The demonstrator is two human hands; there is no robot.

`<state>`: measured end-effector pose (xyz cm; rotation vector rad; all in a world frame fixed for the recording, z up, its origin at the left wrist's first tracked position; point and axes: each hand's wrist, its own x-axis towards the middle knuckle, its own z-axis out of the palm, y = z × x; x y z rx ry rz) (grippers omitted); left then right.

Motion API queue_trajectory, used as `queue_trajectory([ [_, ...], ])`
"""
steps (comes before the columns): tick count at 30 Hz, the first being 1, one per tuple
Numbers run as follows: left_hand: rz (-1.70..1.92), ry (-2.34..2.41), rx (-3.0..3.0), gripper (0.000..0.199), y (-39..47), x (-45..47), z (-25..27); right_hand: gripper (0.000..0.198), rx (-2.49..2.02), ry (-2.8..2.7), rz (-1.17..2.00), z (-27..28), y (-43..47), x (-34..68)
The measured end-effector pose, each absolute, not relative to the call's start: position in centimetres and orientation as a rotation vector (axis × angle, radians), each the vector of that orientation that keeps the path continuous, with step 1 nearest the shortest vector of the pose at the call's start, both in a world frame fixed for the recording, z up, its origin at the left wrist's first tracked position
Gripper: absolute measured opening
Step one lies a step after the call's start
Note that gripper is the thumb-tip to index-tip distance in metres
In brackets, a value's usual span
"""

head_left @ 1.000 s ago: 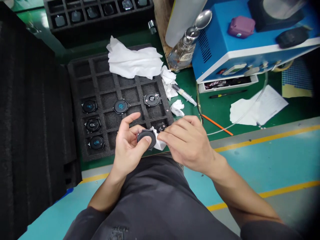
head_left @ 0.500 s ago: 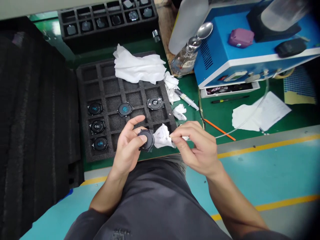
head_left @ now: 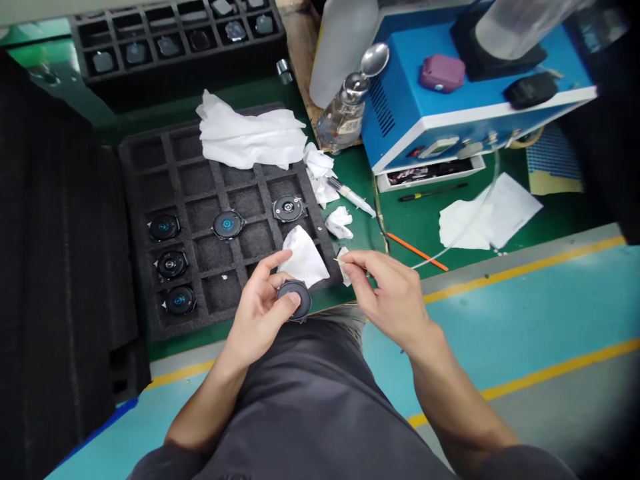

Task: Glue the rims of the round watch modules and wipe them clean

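Observation:
My left hand is closed on a round black watch, with the thumb pressed on its dark face. A white tissue rises just behind the watch, beside the fingertips; whether those fingers also hold it I cannot tell. To the right, my right hand pinches a thin pale stick, its tip pointing left, apart from the watch. Under and beyond the left hand lies a black foam tray. Several round watches sit in or on it, including one near the middle and another at the right.
A white cloth covers the tray's far part. Crumpled tissues and a syringe lie right of the tray, near an orange stick. A glass bottle stands by a blue machine. Black foam is stacked left.
My right hand has drawn away from the white tissue, leaving a gap. The tissue now stands up behind the watch, which stays in my left hand. The camera view has shifted.

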<state>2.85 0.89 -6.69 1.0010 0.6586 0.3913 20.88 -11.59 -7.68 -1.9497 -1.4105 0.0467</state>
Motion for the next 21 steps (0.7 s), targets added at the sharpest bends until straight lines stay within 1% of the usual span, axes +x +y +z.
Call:
queue_trajectory([
  [3, 0.425, 0.660, 1.058, 0.054, 1.0, 3.1, -6.7, 0.016, -2.005, -1.476, 0.000, -7.8, -11.8, 21.7],
  [9, 0.492, 0.692, 1.099, 0.052, 1.1, 3.1, -6.6, 0.015, -2.024, -1.677, -0.288, -7.3, -9.0, 23.0],
  [12, 0.526, 0.697, 1.098, 0.052, 1.2, 3.2, -6.5, 0.017, -2.015, -1.822, -0.367, -7.5, -7.1, 23.6],
  [16, 0.599, 0.738, 1.066, 0.052, 1.4, 3.2, -6.5, 0.022, -1.940, -1.982, -0.289, -8.0, -5.8, 24.3],
  [21, 0.674, 0.772, 1.028, 0.049, 1.9, 3.5, -6.6, 0.028, -1.884, -1.970, -0.211, -8.1, -5.7, 25.2],
])
